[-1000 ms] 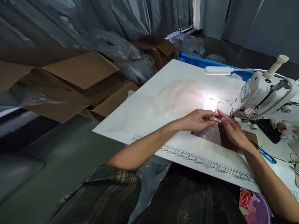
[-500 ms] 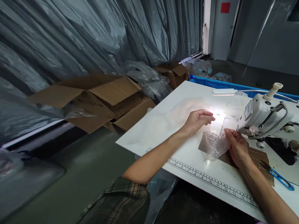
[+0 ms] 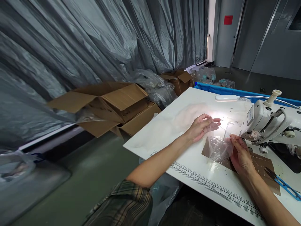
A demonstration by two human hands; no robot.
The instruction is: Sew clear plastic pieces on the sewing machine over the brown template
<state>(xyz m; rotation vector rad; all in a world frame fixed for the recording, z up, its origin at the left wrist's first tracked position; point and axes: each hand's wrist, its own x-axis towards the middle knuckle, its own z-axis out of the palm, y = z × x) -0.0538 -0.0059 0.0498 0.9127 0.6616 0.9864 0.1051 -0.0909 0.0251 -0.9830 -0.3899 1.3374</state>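
A small, sheer whitish piece of material (image 3: 219,149), fabric or plastic film, hangs between my hands above the white sewing table (image 3: 164,131). My left hand (image 3: 201,128) pinches its upper left edge between thumb and forefinger, the other fingers stretched out. At its right side my right hand (image 3: 241,153) grips it with thumb and fingertips, just left of the sewing machine head (image 3: 261,117). Beneath lies a brown cardboard piece (image 3: 263,166), partly covered by the right hand and the material. Blue-handled thread snips (image 3: 282,183) rest at the right, partly over the cardboard.
A printed ruler (image 3: 211,186) runs along the table's front edge. The white lamp (image 3: 227,98) shines on the tabletop. Open cardboard boxes (image 3: 124,97) and clear plastic bags (image 3: 160,89) stand beyond the left edge, before a grey curtain (image 3: 105,40). Blue cloth (image 3: 235,91) borders the far side.
The left hand's outer fingers have spread, and the sheer material's top edge now stretches between both hands. The view has tilted slightly, shifting the scene down and right.
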